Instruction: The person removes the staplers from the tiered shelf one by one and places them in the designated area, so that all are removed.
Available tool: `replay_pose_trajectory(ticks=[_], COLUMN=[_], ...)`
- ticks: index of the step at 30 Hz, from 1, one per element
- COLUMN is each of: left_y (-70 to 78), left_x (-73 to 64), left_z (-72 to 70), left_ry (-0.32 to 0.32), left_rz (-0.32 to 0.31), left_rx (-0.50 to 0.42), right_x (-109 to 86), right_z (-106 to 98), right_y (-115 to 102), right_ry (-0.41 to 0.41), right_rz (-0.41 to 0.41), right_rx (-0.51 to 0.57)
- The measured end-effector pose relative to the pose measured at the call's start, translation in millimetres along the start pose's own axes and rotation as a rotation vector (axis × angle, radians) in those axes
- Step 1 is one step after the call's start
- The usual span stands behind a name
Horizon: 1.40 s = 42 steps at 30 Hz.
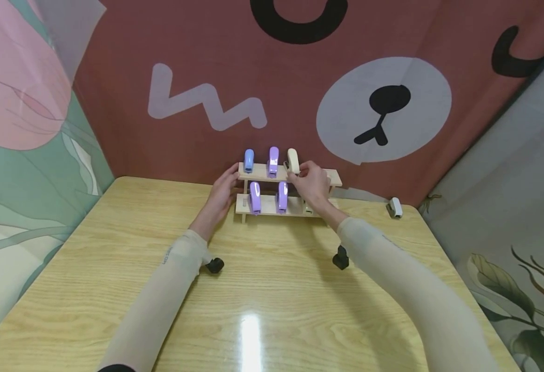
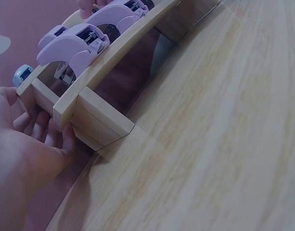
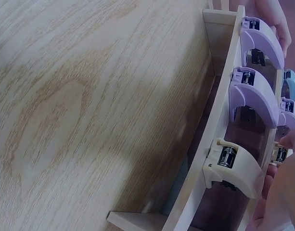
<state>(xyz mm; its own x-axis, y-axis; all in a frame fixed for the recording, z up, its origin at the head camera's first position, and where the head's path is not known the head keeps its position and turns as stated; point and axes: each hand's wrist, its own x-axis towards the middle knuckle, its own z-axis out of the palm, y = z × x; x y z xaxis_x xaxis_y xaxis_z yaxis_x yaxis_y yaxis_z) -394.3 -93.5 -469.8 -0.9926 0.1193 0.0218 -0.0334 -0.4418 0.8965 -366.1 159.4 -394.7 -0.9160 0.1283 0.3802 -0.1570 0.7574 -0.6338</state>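
A two-tier wooden rack (image 1: 268, 204) stands at the back of the table. My left hand (image 1: 223, 191) holds its left end, thumb at the upper shelf and fingers curled near the lower one. On the upper shelf sit a blue stapler (image 1: 249, 160), a purple stapler (image 1: 273, 161) and a cream stapler (image 1: 292, 160). My right hand (image 1: 313, 183) pinches that cream stapler near its lower end. The lower shelf carries two purple staplers (image 1: 255, 197) and another cream stapler (image 3: 234, 166), which my right forearm partly covers in the head view.
A white stapler (image 1: 395, 207) lies on the table (image 1: 272, 268) to the right of the rack. Behind the rack hangs a reddish-brown curtain (image 1: 197, 150) with a printed face. Small black devices (image 1: 341, 257) show beside both wrists.
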Motion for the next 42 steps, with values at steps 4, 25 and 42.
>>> replay_pose_trajectory(ticks=[4,25,42], left_y=[0.3,-1.0,-1.1], left_x=[0.4,-0.5,-1.3], left_z=[0.4,-0.8,-1.1], left_ry=[-0.005,-0.013,-0.016], left_rz=[0.008,0.003,0.012], left_rx=[0.003,0.010,0.013], right_x=[1.3,3.6,7.7], right_z=[1.5,1.2,-15.2], right_y=[-0.4,2.5,12.8], right_ry=[0.009,0.033,0.056], right_rz=[0.012,0.016,0.002], right_rx=[0.018,0.079,0.091])
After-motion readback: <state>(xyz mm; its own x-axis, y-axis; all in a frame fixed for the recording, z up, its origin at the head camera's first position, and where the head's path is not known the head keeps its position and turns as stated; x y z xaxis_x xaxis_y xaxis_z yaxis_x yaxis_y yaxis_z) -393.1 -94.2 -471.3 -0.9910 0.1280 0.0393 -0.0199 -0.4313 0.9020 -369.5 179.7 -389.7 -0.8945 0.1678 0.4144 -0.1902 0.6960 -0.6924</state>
